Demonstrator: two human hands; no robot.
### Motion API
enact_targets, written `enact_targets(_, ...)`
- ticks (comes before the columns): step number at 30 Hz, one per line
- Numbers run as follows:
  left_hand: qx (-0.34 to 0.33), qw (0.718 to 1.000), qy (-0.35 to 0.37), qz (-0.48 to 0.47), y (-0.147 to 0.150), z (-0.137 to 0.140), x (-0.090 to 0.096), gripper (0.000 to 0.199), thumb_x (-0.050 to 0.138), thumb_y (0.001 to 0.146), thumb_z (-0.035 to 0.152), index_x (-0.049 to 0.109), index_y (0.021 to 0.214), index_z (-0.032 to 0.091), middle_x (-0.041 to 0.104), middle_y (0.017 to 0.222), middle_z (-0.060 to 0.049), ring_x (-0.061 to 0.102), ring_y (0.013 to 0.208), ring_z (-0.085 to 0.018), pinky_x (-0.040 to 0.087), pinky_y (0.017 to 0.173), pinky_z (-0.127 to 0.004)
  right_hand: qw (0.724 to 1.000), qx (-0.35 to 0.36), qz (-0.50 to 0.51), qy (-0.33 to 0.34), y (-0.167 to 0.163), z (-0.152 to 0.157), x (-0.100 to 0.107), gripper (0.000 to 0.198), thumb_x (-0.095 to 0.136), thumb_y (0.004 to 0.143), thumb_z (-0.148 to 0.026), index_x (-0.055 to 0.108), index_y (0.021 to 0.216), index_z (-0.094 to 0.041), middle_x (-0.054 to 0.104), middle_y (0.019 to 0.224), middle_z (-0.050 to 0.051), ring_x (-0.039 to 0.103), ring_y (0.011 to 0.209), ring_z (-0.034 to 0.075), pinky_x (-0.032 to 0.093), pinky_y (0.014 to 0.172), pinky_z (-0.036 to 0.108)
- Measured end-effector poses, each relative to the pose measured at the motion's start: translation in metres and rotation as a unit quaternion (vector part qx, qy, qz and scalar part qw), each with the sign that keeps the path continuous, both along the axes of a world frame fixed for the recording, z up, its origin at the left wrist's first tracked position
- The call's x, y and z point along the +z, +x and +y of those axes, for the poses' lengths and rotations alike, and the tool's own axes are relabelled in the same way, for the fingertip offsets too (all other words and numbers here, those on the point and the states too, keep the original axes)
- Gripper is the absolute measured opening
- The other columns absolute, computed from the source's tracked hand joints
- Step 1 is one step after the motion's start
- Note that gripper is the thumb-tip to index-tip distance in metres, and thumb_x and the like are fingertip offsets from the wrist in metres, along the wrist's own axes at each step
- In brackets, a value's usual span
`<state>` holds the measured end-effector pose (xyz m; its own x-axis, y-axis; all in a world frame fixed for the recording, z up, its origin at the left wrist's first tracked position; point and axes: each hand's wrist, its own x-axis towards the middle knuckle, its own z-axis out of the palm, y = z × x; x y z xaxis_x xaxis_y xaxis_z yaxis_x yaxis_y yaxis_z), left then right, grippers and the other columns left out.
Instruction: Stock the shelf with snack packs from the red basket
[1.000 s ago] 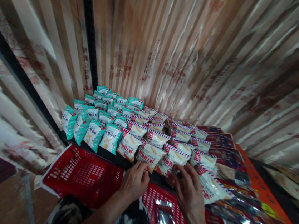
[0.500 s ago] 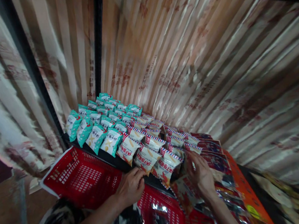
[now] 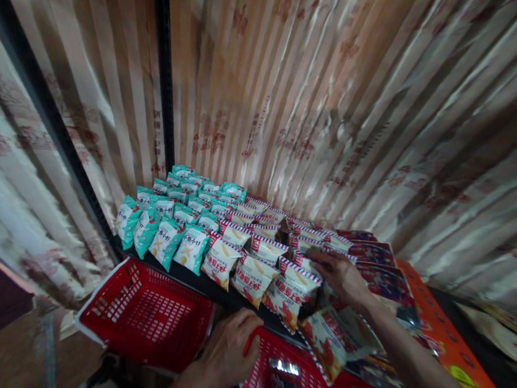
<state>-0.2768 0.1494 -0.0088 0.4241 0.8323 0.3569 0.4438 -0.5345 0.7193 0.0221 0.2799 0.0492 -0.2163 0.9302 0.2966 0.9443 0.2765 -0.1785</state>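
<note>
The left hand [image 3: 229, 350] is curled around a red rim [image 3: 254, 337]; the right hand [image 3: 343, 278] reaches among white packets [image 3: 252, 277], its fingers bent at their tops, though whether it grips one cannot be told. The packets stand in rows on a black shelf [image 3: 189, 280]. One tilted packet [image 3: 333, 338] lies in front, below the right forearm. Teal packets [image 3: 192, 248] stand to the left, above a red basket [image 3: 153, 309]; a pleated curtain [image 3: 312, 88] hangs behind.

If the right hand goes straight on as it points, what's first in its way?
Most likely the striped-edge snack bags, just ahead of the right hand; depth is unclear, so it may already touch one.
</note>
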Motion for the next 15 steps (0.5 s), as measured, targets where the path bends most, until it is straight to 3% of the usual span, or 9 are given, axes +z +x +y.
enact_targets(9, 0.095, 0.995, 0.040, -0.001, 0.026, 0.001, -0.001, 0.036, 0.044, 0.076, 0.013, 0.055, 0.110, 0.018, 0.047, 0.130, -0.009, 0.048, 0.117, -0.020, 0.045, 0.096, -0.035, 0.997, -0.038, -0.070, 0.003, -0.007, 0.001, 0.021, 0.028, 0.046, 0.084, -0.038, 0.071, 0.090, -0.026, 0.071, 0.090, 0.003, 0.066, 0.075, 0.020, 0.049, 0.060, 0.028)
enact_targets(15, 0.174, 0.984, 0.043, 0.016, 0.035, 0.002, -0.002, 0.045, 0.044, 0.075, 0.009, 0.052, 0.117, 0.021, 0.026, 0.144, -0.008, 0.029, 0.132, -0.025, 0.041, 0.100, -0.044, 0.992, 0.025, -0.118, 0.039, -0.015, 0.005, 0.035, 0.026, 0.046, 0.085, -0.031, 0.071, 0.089, -0.028, 0.070, 0.089, 0.002, 0.066, 0.075, 0.018, 0.047, 0.060, 0.026)
